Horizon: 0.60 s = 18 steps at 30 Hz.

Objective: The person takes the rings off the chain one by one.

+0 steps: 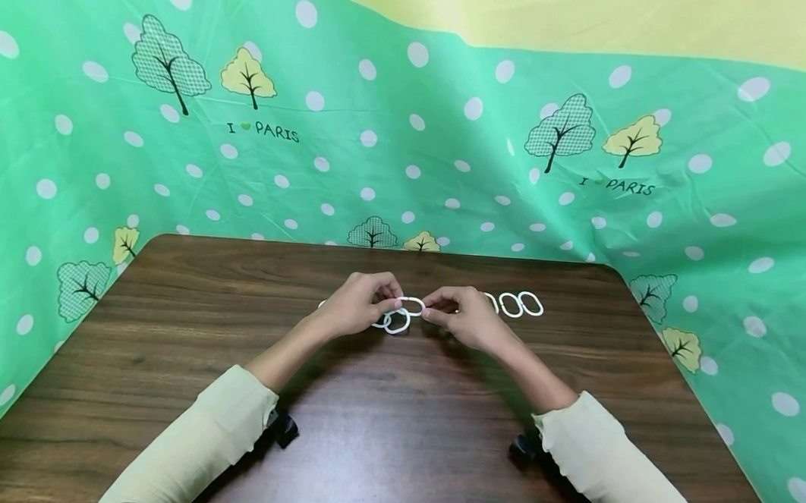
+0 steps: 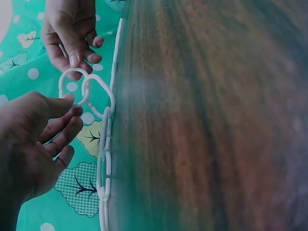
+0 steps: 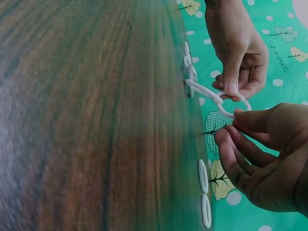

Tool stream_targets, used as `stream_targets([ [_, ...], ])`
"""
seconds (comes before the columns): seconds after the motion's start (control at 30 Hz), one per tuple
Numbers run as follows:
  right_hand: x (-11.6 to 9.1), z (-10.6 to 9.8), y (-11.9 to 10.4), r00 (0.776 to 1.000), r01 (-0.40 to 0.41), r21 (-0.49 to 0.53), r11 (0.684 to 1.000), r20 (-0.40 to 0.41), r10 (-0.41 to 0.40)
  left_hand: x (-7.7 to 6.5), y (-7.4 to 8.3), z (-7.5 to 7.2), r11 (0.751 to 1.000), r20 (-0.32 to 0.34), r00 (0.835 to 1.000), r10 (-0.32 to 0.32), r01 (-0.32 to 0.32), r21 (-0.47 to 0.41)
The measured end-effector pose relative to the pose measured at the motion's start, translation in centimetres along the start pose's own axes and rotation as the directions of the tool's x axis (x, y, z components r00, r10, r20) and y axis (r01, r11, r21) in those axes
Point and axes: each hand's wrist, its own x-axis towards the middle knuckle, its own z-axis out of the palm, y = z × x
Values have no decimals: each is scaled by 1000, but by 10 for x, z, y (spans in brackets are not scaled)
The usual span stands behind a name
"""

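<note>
Between both hands is a white oval plastic link, raised over the far part of the table. My left hand pinches its left end between thumb and fingertips. At the opposite end, my right hand grips the same link with thumb and index finger. Through it hangs another white link, which leads down to a chain of joined links lying on the table. Part of that chain is hidden behind the left hand in the head view.
Several loose white links lie in a row right of the right hand, one partly covered by it. The brown wooden table ends just beyond the hands at a green dotted curtain. Black wrist cameras sit below the sleeves.
</note>
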Motion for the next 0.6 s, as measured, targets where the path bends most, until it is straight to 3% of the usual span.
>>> stream_targets([
  [0.4, 1, 3, 0, 1000, 15, 4, 1000, -6, -15, -2, -2, 0, 1000, 20, 1000, -2, 2, 4],
  [0.6, 1, 1, -1, 1000, 1, 10, 1000, 3, -1, 0, -9, -2, 1000, 91, 996, -17, 16, 7],
])
